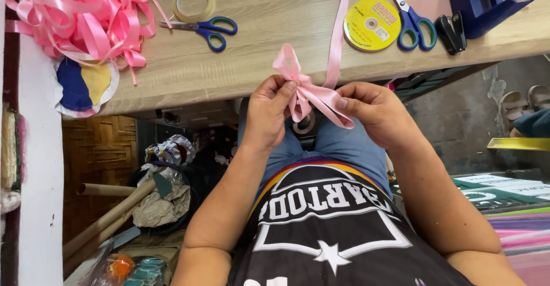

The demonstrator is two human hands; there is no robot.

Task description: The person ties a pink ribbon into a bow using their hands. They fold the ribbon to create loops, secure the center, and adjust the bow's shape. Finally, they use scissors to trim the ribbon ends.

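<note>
My left hand (pixel 268 111) and my right hand (pixel 375 111) hold a pink ribbon bow (pixel 309 94) between them, just below the edge of the wooden table (pixel 258 51). Left fingers pinch the bow at its folded loops; the right thumb presses on a flat loop at the right. A long strip of the same pink ribbon (pixel 338 28) runs up from the bow across the tabletop toward the far side. My lap in blue jeans lies under the hands.
On the table lie a heap of pink ribbon bows (pixel 86 14), a clear tape roll (pixel 193 2), two blue-handled scissors (pixel 209 29) (pixel 412 19), a yellow ribbon spool (pixel 372 25), a black stapler (pixel 451 32) and a blue tape dispenser (pixel 487 2). Cardboard tubes (pixel 109 211) and crumpled paper lie on the floor at left.
</note>
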